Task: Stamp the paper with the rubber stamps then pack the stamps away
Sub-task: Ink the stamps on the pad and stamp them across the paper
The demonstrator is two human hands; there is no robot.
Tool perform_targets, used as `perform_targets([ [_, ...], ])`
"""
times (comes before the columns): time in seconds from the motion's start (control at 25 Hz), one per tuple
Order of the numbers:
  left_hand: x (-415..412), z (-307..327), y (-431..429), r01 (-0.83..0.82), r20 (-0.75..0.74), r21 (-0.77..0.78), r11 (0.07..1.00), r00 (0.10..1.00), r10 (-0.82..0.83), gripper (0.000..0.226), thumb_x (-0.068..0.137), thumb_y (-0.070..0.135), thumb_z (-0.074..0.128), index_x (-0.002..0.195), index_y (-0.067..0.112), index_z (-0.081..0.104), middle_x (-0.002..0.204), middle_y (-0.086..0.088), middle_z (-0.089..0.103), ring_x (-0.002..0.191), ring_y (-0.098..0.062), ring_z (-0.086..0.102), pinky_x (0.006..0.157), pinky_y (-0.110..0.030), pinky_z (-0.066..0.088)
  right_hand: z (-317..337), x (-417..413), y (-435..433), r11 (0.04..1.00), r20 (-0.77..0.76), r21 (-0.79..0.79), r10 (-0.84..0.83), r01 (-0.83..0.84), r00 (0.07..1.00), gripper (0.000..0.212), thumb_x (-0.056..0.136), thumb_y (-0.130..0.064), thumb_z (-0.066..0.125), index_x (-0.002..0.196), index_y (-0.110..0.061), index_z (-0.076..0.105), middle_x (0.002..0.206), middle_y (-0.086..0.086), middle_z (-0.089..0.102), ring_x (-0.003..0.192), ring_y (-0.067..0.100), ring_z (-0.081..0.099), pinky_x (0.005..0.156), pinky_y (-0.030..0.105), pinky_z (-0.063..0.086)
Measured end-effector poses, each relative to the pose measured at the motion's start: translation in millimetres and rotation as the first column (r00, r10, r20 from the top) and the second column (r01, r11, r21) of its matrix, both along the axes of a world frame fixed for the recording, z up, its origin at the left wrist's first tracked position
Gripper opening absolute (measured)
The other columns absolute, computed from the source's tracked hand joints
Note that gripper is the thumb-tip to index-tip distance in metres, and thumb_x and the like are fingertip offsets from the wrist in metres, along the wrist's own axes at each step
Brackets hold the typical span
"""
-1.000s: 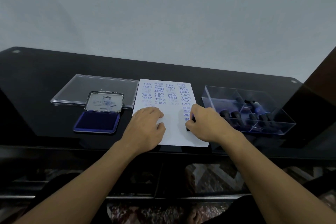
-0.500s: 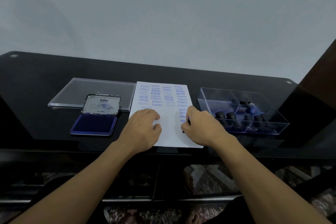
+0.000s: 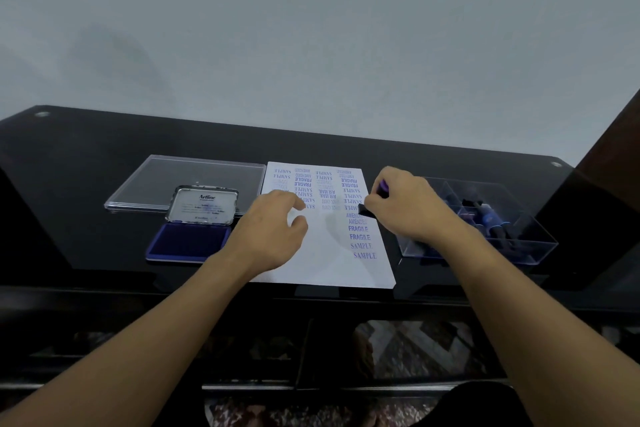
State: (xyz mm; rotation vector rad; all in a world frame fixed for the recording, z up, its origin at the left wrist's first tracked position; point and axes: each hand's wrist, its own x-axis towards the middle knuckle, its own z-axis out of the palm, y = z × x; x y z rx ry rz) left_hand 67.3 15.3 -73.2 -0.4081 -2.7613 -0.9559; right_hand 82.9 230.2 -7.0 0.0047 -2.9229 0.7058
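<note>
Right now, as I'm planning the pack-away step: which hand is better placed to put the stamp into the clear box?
Right. The right hand grips the stamp, and the clear box stands just beyond it on that side. The left hand, holding nothing, is over the paper, nearer the ink pad.

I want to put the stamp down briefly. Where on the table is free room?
Bare table lies left of the clear lid and ink pad, and along the far edge behind the paper. Between paper and stamp box it is tight, under the right hand.

Head-worn camera looks forward and down over the table.
</note>
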Motion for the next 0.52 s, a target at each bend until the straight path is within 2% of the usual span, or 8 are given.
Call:
perform_targets([
  [0.32, -3.0, 12.5, 15.1, 0.039, -0.009, 0.030, 0.999, 0.999, -0.039, 0.031, 0.094, 0.027, 0.046, 0.123, 0.023, 0.058, 0.135, 0.009, 0.052, 0.126, -0.010, 0.042, 0.098, -0.026, 0.034, 6.5, 2.0, 10.0, 1.000, 0.002, 0.000, 0.019, -0.019, 1.000, 0.014, 0.092, -0.027, 0.058, 0.090, -0.013, 0.055, 0.088, 0.001, 0.063, 0.075, 0.019, 0.057, 0.062, 0.031, 0.045],
  [0.52, -16.2, 19.9, 46.2, 0.089, 0.042, 0.057, 0.994, 0.995, -0.091, 0.032, 0.094, 0.031, 0.046, 0.124, 0.026, 0.056, 0.137, 0.010, 0.050, 0.127, -0.010, 0.041, 0.101, -0.031, 0.037, 23.8, -9.5, 40.6, 0.998, 0.004, -0.017, -0.059, 0.059, 0.998, 0.026, 0.092, -0.039, 0.056, 0.086, -0.015, 0.053, 0.085, 0.003, 0.062, 0.067, 0.018, 0.052, 0.057, 0.031, 0.041],
])
